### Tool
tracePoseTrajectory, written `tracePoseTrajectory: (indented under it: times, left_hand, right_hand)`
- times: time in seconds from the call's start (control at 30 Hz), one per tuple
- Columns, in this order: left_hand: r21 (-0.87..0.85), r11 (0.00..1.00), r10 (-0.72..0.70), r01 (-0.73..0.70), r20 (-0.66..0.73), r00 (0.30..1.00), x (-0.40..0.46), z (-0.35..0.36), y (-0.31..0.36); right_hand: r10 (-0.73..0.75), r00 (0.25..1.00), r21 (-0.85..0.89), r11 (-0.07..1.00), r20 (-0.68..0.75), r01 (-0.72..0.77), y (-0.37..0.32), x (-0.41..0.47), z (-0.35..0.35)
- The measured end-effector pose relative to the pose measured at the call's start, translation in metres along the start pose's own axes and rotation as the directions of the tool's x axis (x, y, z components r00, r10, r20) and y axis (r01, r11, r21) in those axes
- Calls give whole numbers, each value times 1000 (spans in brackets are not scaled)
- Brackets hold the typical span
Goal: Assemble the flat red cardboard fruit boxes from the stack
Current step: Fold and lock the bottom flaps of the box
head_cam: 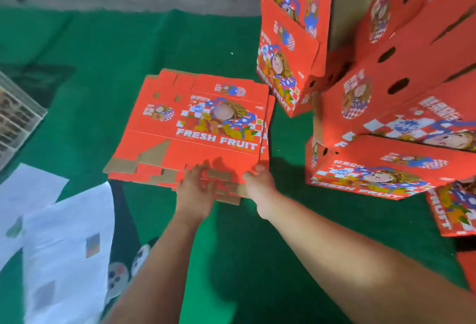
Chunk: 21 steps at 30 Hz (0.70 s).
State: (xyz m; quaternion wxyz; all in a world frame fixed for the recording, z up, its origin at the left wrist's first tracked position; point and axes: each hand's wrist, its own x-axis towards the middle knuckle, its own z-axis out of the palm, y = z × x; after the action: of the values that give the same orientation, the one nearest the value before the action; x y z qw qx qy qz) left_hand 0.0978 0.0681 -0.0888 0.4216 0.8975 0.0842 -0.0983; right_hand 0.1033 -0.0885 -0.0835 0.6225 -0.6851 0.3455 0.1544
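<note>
A stack of flat red cardboard fruit boxes (195, 128) lies on the green floor covering, printed side up with "FRESH FRUIT" lettering. My left hand (197, 186) lies on the stack's near edge, its fingers spread over the brown flaps. At the stack's near right corner my right hand (257, 180) grips the top flat box, thumb on top. To the right, several assembled red boxes (386, 169) are piled up, some leaning.
More assembled boxes (288, 40) stand upright at the back right. White sheets of paper (64, 233) lie on the floor at the left. A grey wire crate (15, 117) sits at the left edge. A grey wall runs along the back.
</note>
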Motion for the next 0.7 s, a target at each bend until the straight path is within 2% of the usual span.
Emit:
tracePoseTrajectory:
  times: [0.1,0.17,0.3,0.4,0.53,0.6,0.67,0.7]
  left_hand:
    - [164,975,140,-149,67,988,24,-6,-16]
    - [279,943,135,-180,171,976,29,-5,-26]
    - [446,878,89,-173,202,975,28,-10,-44]
    - [472,845,149,-249,239,959,21,-2,-42]
    - [310,870,343,-383,175,923,2,9,-33]
    - [212,870,430,-445,114,896,-9,7,-26]
    - [84,882,468,-463,-51,882,-19,-4,-26]
    - [32,903,428,-429,-165,889,-24,-11,-29]
  right_hand:
    - [27,997,-78,996,-76,-32,-6,14,1]
    - [112,992,-119,986,-67,-119,-11,19,2]
    - [211,977,43,977,-6,-211,-19,21,2]
    - [255,967,144,956,22,-256,-17,18,2]
    - [220,975,369,903,38,-219,-22,4,6]
    - [149,989,459,877,20,-141,-25,-5,1]
    - [71,997,434,900,-35,-49,-27,-15,-11]
    - [47,997,425,905,-67,-14,-28,-22,-19]
